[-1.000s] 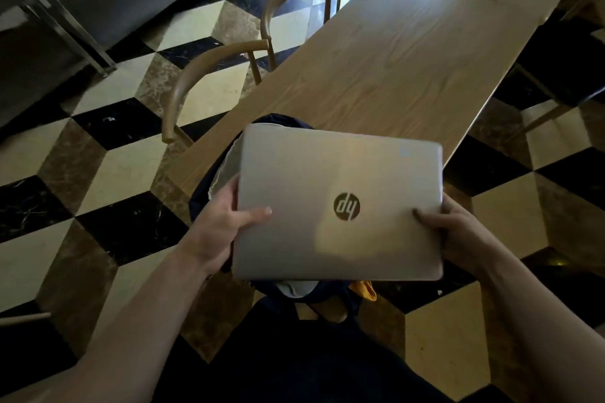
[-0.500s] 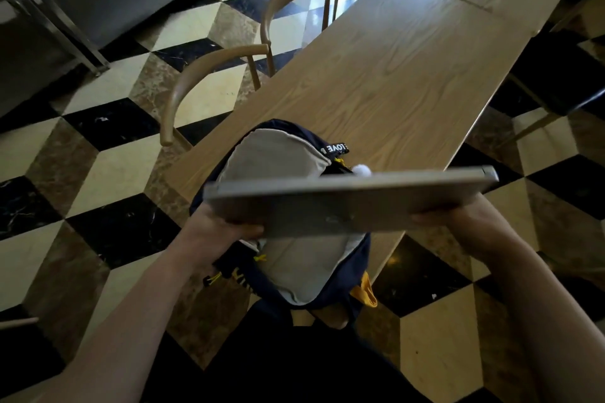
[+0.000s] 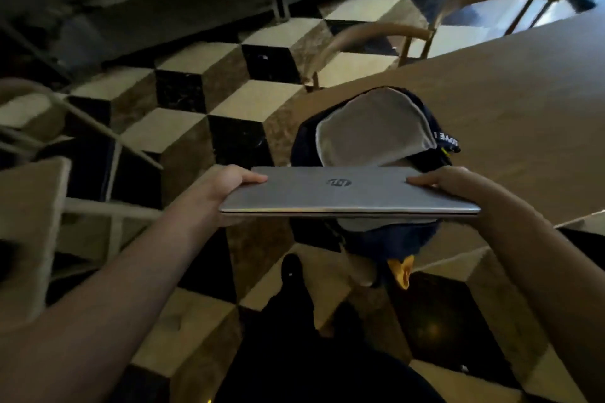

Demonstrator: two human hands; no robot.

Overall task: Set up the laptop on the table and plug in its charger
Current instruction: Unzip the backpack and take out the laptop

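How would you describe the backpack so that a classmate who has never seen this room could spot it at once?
Find the long wooden table on the right. At its near end lies the dark blue backpack, partly behind the closed silver laptop. Its open flap shows pale grey lining, unlike anything nearby.

Both bare forearms reach forward from the lower corners of the head view and converge toward the middle. The left hand [image 3: 229, 188] grips the left edge of the closed laptop [image 3: 347, 195], thumb lying flat on the lid and the fingers curled out of sight beneath. The right hand [image 3: 458, 183] grips the opposite edge the same way, thumb stretched inward along the top. Both wrists are roughly level, holding the laptop nearly flat in the air.
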